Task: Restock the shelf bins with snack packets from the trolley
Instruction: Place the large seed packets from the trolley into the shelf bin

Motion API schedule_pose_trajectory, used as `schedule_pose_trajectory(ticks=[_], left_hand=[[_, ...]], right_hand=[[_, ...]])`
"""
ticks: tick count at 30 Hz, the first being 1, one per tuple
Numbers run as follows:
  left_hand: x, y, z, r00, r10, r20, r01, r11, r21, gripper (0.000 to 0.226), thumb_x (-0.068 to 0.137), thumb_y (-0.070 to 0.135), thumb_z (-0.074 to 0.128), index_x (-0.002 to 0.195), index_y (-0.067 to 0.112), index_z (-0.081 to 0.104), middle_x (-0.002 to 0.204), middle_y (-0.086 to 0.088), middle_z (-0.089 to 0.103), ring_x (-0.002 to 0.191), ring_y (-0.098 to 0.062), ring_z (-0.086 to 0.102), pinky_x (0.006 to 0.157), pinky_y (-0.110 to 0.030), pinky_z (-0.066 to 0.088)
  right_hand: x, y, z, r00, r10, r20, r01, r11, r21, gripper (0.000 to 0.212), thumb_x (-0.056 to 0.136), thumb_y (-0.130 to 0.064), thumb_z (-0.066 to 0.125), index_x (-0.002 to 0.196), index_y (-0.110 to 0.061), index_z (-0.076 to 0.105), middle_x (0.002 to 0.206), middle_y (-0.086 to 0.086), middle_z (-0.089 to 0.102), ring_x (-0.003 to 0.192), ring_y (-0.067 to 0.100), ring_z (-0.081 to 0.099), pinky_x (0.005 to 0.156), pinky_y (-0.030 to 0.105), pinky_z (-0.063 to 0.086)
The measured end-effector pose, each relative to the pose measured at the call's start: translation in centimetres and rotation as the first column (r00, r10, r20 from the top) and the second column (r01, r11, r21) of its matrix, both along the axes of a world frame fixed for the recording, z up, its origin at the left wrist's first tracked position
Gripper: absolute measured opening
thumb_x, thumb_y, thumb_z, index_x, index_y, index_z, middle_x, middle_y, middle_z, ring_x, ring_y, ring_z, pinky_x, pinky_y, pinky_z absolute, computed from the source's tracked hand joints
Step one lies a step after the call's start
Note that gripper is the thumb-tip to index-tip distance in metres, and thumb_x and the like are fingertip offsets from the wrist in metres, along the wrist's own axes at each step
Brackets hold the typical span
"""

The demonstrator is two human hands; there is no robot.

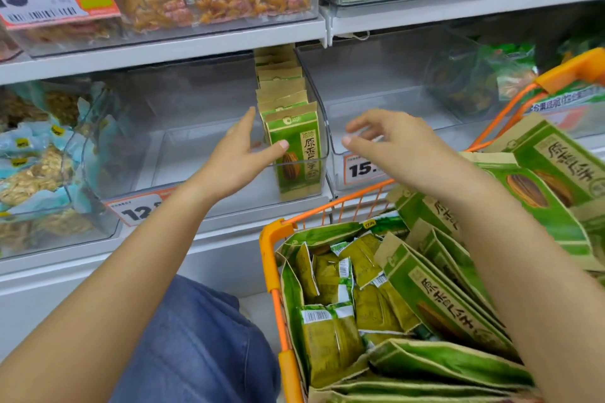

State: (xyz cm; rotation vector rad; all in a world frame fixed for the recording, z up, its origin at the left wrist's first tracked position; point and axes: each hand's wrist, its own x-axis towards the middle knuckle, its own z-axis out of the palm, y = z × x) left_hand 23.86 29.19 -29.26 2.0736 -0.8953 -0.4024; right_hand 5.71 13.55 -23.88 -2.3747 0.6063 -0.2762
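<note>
A row of green packets (296, 144) stands upright at the right side of a clear bin (203, 154). The left hand (240, 154) steadies the row, fingers straight; the right hand (389, 141) hovers empty, loosely open. More packets must next be taken from the trolley (275, 271).

We reach both bare arms forward toward the bin (304, 127). Our left hand (235, 154) is spread flat, thumb at the bin's front wall. Our right hand (393, 141), just right of the bin, hangs with loosely bent fingers, holding nothing.
</note>
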Motion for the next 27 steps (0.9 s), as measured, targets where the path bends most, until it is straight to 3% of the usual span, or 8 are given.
schedule_pose_trajectory(ticks=[5, 9, 12, 15, 18, 21, 25, 27], left_hand=[[-3.4, 1.2, -0.7, 0.920, 0.176, 0.350, -0.060, 0.947, -0.317, 0.061, 0.093, 0.023, 0.060, 0.147, 0.017, 0.030, 0.149, -0.001, 0.033, 0.114, -0.005, 0.048, 0.094, -0.034, 0.049], [-5.1, 1.0, -2.9, 0.871, 0.094, 0.482, 0.077, 0.944, -0.322, 0.052, 0.092, 0.016, 0.055, 0.141, 0.017, 0.039, 0.136, -0.002, 0.043, 0.099, -0.009, 0.055, 0.072, -0.033, 0.055], [-5.9, 0.7, -3.6, 0.852, 0.041, 0.522, 0.127, 0.951, -0.283, 0.038, 0.090, 0.017, 0.052, 0.129, 0.018, 0.055, 0.119, 0.002, 0.057, 0.093, -0.007, 0.055, 0.073, -0.037, 0.055], [-6.7, 0.7, -3.2, 0.874, 0.027, 0.485, 0.144, 0.939, -0.313, 0.024, 0.092, 0.019, 0.052, 0.112, 0.024, 0.066, 0.096, 0.007, 0.069, 0.090, -0.011, 0.061, 0.075, -0.033, 0.052], [-8.2, 0.7, -0.9, 0.997, -0.073, -0.021, 0.054, 0.873, -0.484, 0.018, 0.098, 0.023, 0.051, 0.100, 0.028, 0.068, 0.080, 0.006, 0.071, 0.068, -0.008, 0.062, 0.056, -0.017, 0.045], [-8.8, 1.0, 1.4, 0.929, -0.198, -0.311, 0.031, 0.882, -0.470, 0.036, 0.094, 0.049, 0.044, 0.098, 0.023, 0.068, 0.072, 0.002, 0.070, 0.046, -0.013, 0.052, 0.040, -0.020, 0.028], [-8.4, 1.6, 3.9, 0.968, -0.218, -0.126, 0.129, 0.860, -0.494, 0.005, 0.090, 0.021, 0.063, 0.094, 0.020, 0.066, 0.068, 0.011, 0.067, 0.053, 0.000, 0.054, 0.048, -0.011, 0.037], [-7.1, 1.8, 5.0, 0.988, -0.139, 0.066, 0.153, 0.841, -0.518, 0.012, 0.091, 0.016, 0.064, 0.101, 0.022, 0.064, 0.081, 0.017, 0.069, 0.069, 0.005, 0.058, 0.059, -0.011, 0.043]], right_hand=[[-5.8, 1.0, 1.9, 0.849, 0.099, -0.519, -0.225, 0.956, -0.186, 0.044, 0.072, -0.069, 0.061, 0.084, -0.027, 0.067, 0.087, -0.011, 0.064, 0.082, 0.007, 0.059, 0.073, 0.029, 0.048], [-7.8, 2.9, -0.7, 0.703, 0.093, -0.705, -0.399, 0.872, -0.283, 0.049, 0.086, -0.062, 0.053, 0.086, -0.014, 0.061, 0.078, -0.001, 0.059, 0.084, 0.019, 0.061, 0.066, 0.031, 0.045], [-7.7, 3.3, -1.4, 0.844, 0.044, -0.535, -0.310, 0.853, -0.419, 0.042, 0.097, -0.050, 0.041, 0.069, -0.019, 0.045, 0.065, -0.005, 0.042, 0.071, 0.019, 0.052, 0.061, 0.031, 0.035], [-7.1, 2.7, 0.4, 0.980, 0.016, -0.198, -0.074, 0.954, -0.290, 0.046, 0.096, -0.048, 0.046, 0.063, -0.016, 0.046, 0.058, 0.000, 0.049, 0.056, 0.015, 0.045, 0.051, 0.032, 0.030], [-5.8, 1.9, 1.1, 0.979, -0.029, 0.204, 0.029, 1.000, 0.001, 0.046, 0.096, -0.044, 0.051, 0.076, -0.004, 0.062, 0.072, 0.015, 0.066, 0.069, 0.031, 0.061, 0.067, 0.041, 0.047], [-3.9, 2.1, 0.2, 0.941, -0.037, 0.336, -0.002, 0.993, 0.115, 0.046, 0.096, -0.040, 0.053, 0.069, -0.003, 0.055, 0.059, 0.001, 0.059, 0.055, 0.017, 0.054, 0.057, 0.033, 0.041], [-1.6, 2.7, 1.1, 0.885, -0.037, 0.464, -0.042, 0.986, 0.160, 0.038, 0.096, -0.030, 0.055, 0.059, -0.022, 0.055, 0.044, -0.015, 0.050, 0.044, -0.001, 0.045, 0.047, 0.015, 0.034], [-0.4, 2.9, 2.7, 0.859, -0.007, 0.512, -0.060, 0.992, 0.114, 0.030, 0.095, -0.032, 0.057, 0.066, -0.028, 0.062, 0.048, -0.016, 0.056, 0.046, 0.000, 0.051, 0.048, 0.013, 0.038]])
